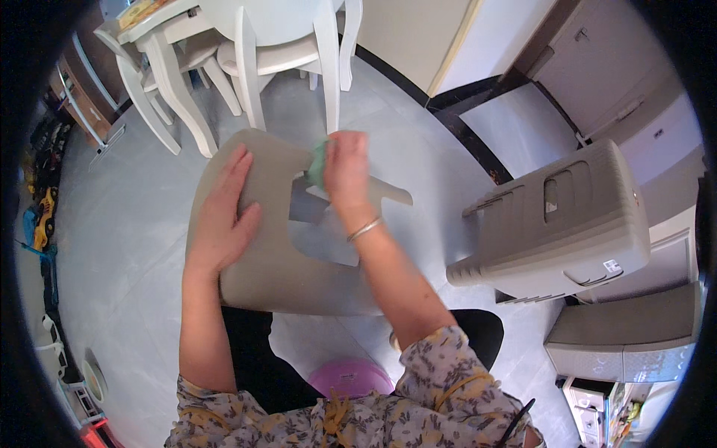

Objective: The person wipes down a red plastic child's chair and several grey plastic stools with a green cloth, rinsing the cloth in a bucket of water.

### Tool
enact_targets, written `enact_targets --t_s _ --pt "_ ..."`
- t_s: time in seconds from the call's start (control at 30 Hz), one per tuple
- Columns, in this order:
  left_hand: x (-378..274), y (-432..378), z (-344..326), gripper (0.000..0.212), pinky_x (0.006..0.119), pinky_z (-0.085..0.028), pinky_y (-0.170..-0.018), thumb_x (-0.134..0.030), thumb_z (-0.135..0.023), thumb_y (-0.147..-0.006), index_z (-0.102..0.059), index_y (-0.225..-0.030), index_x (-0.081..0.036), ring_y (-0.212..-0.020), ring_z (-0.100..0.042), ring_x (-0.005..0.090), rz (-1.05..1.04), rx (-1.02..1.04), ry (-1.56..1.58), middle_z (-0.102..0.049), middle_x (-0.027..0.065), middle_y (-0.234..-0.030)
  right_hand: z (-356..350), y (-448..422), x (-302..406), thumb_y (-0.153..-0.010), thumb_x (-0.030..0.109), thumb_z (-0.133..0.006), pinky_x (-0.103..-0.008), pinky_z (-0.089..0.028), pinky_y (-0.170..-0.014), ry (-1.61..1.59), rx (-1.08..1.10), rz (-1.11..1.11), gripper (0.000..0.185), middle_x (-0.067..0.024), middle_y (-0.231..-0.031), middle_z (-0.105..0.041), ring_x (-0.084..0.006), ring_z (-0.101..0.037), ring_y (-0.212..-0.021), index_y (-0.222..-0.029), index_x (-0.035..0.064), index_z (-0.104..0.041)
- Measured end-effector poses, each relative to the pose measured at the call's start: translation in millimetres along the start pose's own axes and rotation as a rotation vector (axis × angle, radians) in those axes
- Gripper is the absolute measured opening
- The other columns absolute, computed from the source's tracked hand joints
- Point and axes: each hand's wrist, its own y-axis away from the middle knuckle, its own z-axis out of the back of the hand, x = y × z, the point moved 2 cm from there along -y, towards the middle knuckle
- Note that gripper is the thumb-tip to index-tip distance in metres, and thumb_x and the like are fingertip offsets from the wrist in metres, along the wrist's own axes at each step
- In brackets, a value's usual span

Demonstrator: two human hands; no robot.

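A taupe plastic piece of furniture, with a cut-out opening and a short leg, lies before me. My left hand rests flat on its left part, fingers extended and nothing held. My right hand is closed on a green cloth at the edge of the opening; it is blurred, and a thin bracelet circles that wrist. A pink plastic basin stands on the floor just in front of my body, partly hidden by my clothes.
A large taupe plastic piece with ribbed sides stands to the right. White wooden chairs and a white table are at the top. Toys, among them a yellow toy vehicle, line the left wall. A cabinet stands lower right.
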Motion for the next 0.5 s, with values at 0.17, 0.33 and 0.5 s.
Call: enact_targets --t_s 0.17,0.33,0.5 --pt "4.5 -11.6 -5.1 0.064 0.035 -0.025 -0.114 -0.004 -0.054 -0.078 -0.04 -0.14 0.0 -0.139 -0.032 0.0323 0.01 -0.031 0.085 -0.035 0.0175 -0.15 51.0 40.8 -118.7 -0.09 0.02 -0.06 -0.0452 -0.047 -0.078 0.052 0.229 -0.399 0.021 -0.0229 -0.088 -0.06 -0.0411 -0.056 -0.086 -0.098 0.0007 -0.061" --pt "10.9 -12.7 -8.6 0.064 0.035 -0.025 -0.114 -0.002 -0.054 -0.077 -0.041 -0.14 0.002 -0.14 -0.031 0.0302 0.038 -0.041 0.171 -0.034 0.0171 -0.151 85.2 128.0 -96.6 -0.093 0.03 -0.055 -0.0477 -0.047 -0.075 0.138 0.39 -0.515 0.032 -0.0247 -0.084 -0.061 -0.042 -0.058 -0.081 -0.096 -0.0006 -0.062" --pt "-0.6 -12.5 -13.8 0.064 0.034 -0.025 -0.114 0.0 -0.054 -0.077 -0.041 -0.14 0.002 -0.141 -0.031 0.0284 0.089 -0.042 0.279 -0.033 0.0159 -0.152 131.2 193.4 -53.7 -0.094 0.028 -0.053 -0.0504 -0.048 -0.075 0.249 0.551 -0.599 0.031 -0.0263 -0.096 -0.059 -0.0451 -0.058 -0.081 -0.095 -0.0019 -0.061"
